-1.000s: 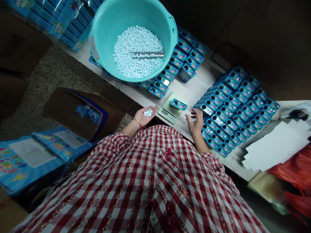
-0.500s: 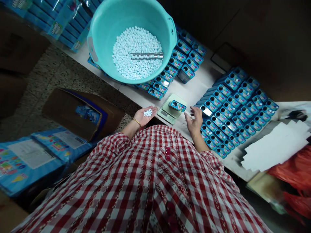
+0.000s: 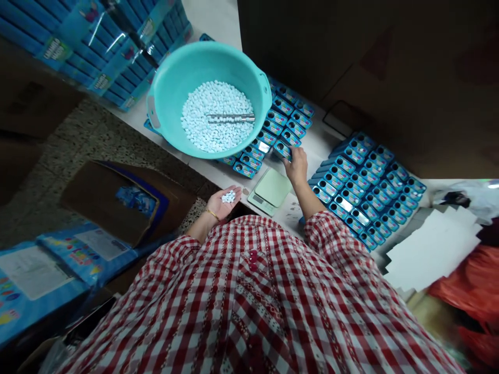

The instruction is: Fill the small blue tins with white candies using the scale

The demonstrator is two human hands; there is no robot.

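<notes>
My left hand (image 3: pixel 223 203) is palm up, cupping a small heap of white candies (image 3: pixel 228 196). With its fingers closed on the edge of a blue candy tin (image 3: pixel 283 150), my right hand (image 3: pixel 297 165) is at the near end of a row of similar tins (image 3: pixel 275 116). That tin stands upright, its round top opening showing. Between my hands lies a pale green kitchen scale (image 3: pixel 272 188) with nothing on its plate. Beyond my left hand stands a turquoise tub (image 3: pixel 210 52) of white candies, with a metal scoop (image 3: pixel 231 118) lying on them.
A large block of blue tins (image 3: pixel 362 187) stands to the right of my right arm. Wrapped blue packs (image 3: pixel 97 57) are at the back left. An open carton (image 3: pixel 97 197) and blue boxes (image 3: pixel 93 254) sit below left. White card sheets (image 3: pixel 432 249) lie at right.
The tin has left the scale. My right hand has moved forward from beside the scale and closed on a tin at the row's near end. My left hand keeps holding the candies.
</notes>
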